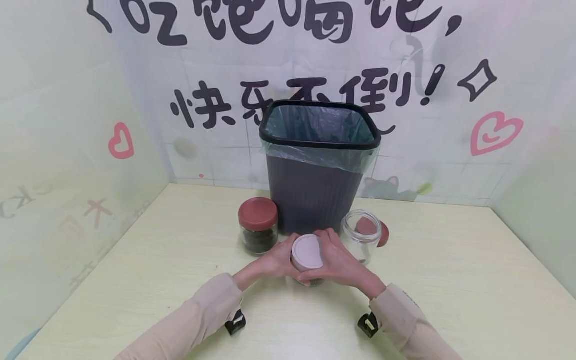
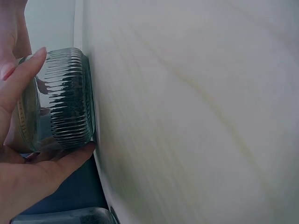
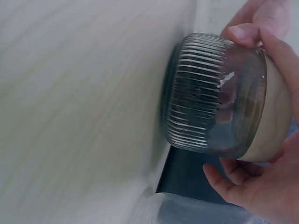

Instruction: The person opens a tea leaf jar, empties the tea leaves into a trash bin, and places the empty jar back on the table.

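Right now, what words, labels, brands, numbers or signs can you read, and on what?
"吃饱喝饱," – back wall, top row, tops cut off by the frame.
"快乐不倒!" – back wall, lower row, partly behind the bin.
Left wall: faint lettering, too blurred to read.
Right sleeve: small mark, too small to read.
Held jar: no text visible.

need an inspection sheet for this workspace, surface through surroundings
Surface: pale wood-grain tabletop
Job's things: ribbed glass jar, upright, pale lid on
Clutter: red-lidded glass jar with dark contents, to its left; open glass jar to its right, red lid partly behind that; lined trash bin behind
Hands: left hand and right hand both grip the ribbed glass jar
Cables: nothing seen
Surroundings: backdrop with Chinese lettering
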